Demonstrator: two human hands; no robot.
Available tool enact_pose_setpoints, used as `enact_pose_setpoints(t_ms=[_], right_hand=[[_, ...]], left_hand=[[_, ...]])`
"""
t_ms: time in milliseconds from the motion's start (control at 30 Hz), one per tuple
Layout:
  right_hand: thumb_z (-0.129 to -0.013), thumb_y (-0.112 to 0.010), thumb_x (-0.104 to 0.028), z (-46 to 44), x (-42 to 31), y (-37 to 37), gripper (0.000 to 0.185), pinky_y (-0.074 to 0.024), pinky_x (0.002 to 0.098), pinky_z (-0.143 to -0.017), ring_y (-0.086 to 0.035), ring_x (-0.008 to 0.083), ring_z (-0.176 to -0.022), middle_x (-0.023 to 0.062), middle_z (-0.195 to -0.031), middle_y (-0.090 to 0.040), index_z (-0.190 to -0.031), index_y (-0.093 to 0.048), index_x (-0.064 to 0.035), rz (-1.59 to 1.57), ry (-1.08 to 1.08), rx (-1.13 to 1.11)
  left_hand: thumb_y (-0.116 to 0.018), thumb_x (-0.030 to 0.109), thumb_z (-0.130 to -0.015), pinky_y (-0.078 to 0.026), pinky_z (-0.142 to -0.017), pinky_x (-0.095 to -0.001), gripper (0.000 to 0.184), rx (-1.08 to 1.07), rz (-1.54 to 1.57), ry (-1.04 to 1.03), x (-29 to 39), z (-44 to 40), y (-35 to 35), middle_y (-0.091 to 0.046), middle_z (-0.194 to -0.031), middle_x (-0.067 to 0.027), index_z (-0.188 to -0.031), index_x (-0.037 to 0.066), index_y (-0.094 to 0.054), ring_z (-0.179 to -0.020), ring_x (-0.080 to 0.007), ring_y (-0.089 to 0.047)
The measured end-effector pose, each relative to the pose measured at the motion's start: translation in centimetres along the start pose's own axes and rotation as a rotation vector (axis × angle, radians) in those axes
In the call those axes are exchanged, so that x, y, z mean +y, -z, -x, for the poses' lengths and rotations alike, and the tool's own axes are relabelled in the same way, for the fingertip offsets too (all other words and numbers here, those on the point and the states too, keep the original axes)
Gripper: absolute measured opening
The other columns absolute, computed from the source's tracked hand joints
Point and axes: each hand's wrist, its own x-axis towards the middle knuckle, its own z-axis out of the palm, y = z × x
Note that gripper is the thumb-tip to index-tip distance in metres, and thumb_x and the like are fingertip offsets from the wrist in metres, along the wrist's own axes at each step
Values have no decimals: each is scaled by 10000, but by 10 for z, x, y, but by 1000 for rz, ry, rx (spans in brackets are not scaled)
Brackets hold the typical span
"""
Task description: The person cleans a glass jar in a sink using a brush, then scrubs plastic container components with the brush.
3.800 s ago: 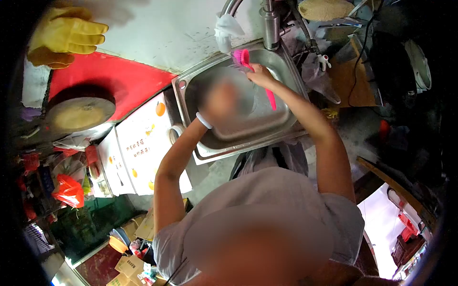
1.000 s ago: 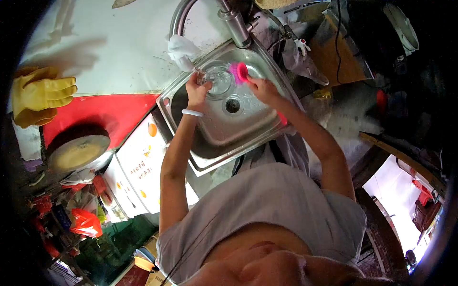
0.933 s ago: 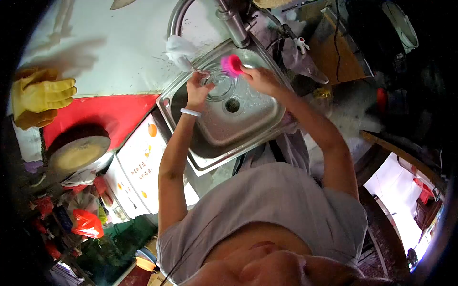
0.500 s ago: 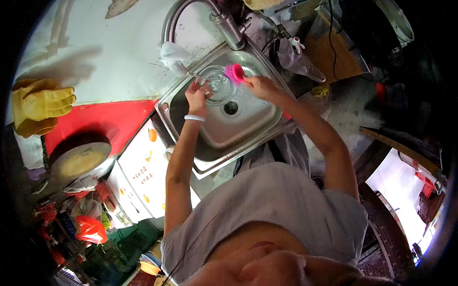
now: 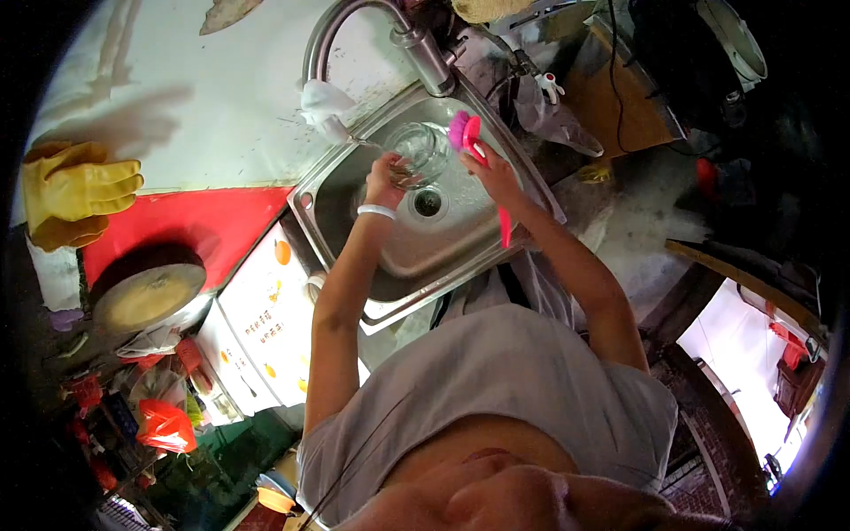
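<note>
My left hand (image 5: 383, 184) is closed on the near side of a clear glass bowl (image 5: 416, 152), which is tilted above the sink (image 5: 416, 252). The pink scrubbing brush (image 5: 472, 133) is in my right hand (image 5: 496, 180), its bristly head up and to the right of the bowl and apart from it. Its long handle runs down past my wrist. Over the left side of the basin hangs the curved tap (image 5: 317, 53), its outlet wrapped in a white cloth (image 5: 324, 106). What looks like a thin stream of water runs from it towards the bowl.
Yellow rubber gloves (image 5: 81, 193) hang at the far left, above a round pan-like object (image 5: 150, 296). A white panel with orange fruit prints (image 5: 257, 332) stands left of the sink. A valve with a white handle (image 5: 550, 87) and hanging plastic (image 5: 553, 124) are at the sink's right.
My right hand has drawn the brush away from the bowl, up and right, turning it so the handle shows. My left hand has shifted slightly right, and the bowl is more tilted.
</note>
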Motion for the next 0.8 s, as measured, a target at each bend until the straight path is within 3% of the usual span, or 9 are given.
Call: enact_pose_setpoints(t_ms=[33,100,167,233,400,467,533,567,800], right_hand=[[-811,-494,-288,-11,-7,6,427,-423,292,-780,-522,214,-979,162,-1082,-517,-1160,-431,-51,58,-27,-62],[-783,-502,-371,-32,-23,4,480,-390,304,-837,-503,211,-1002,160,-1095,-510,-1127,-468,-37,-248,-649,-130],[-755,-511,-422,-41,-76,34,515,-369,307,-857,-492,207,-1016,162,-1097,-510,-1106,-494,-45,-417,-641,-193],[-660,-561,-517,-52,-60,3,472,-350,260,-498,-446,114,-576,15,-631,-463,-761,-545,-57,-673,-525,-87],[-696,-528,-474,-54,-42,-27,426,-255,201,-368,-360,67,-432,-3,-586,-430,-827,-534,-69,-865,-538,-277],[-704,-509,-394,-59,-34,-42,315,-261,219,-316,-312,70,-347,29,-554,-468,-743,-522,-82,-1145,-925,-421],[-727,-452,-348,-53,-33,-50,280,-242,191,-291,-291,57,-337,24,-547,-463,-759,-496,-73,-1365,-902,-515],[-735,-430,-351,-51,-33,-54,301,-237,178,-286,-292,52,-335,27,-550,-469,-779,-496,-61,-1462,-895,-555],[-734,-387,-315,-43,-26,-53,344,-247,181,-301,-293,66,-346,38,-599,-491,-825,-503,-5,-1585,-903,-686]], left_hand=[[-492,165,-711,-487,-660,-486,189,-45,-16,42,-5,-7,3,-513,-753,-122,-836,23,-490,-673,-259,-519],[-500,175,-732,-497,-621,-474,190,-116,11,76,-12,-14,5,-505,-759,-137,-816,4,-502,-645,-257,-524],[-504,170,-735,-505,-599,-449,193,-62,-64,6,-13,5,-13,-506,-766,-135,-810,-8,-506,-631,-250,-523],[-508,166,-739,-513,-577,-424,197,-5,-139,-70,-7,16,-22,-507,-773,-134,-805,-20,-511,-617,-242,-521],[-569,245,-737,-497,-499,-307,324,4,-346,-395,17,39,-20,-524,-840,-100,-860,-50,-518,-660,-210,-535],[-569,301,-748,-451,-592,-252,380,-43,-472,-409,30,33,-2,-530,-853,-60,-921,-33,-521,-759,-176,-530],[-551,329,-765,-389,-694,-217,394,-158,-531,-549,37,36,6,-534,-885,-42,-971,-6,-522,-836,-139,-499],[-533,329,-781,-359,-782,-260,395,-234,-552,-545,38,38,9,-533,-928,-43,-1004,3,-514,-889,-131,-471],[-476,401,-792,-411,-706,-337,413,-153,-379,-320,34,13,16,-518,-846,-16,-1025,61,-499,-805,-147,-491]])
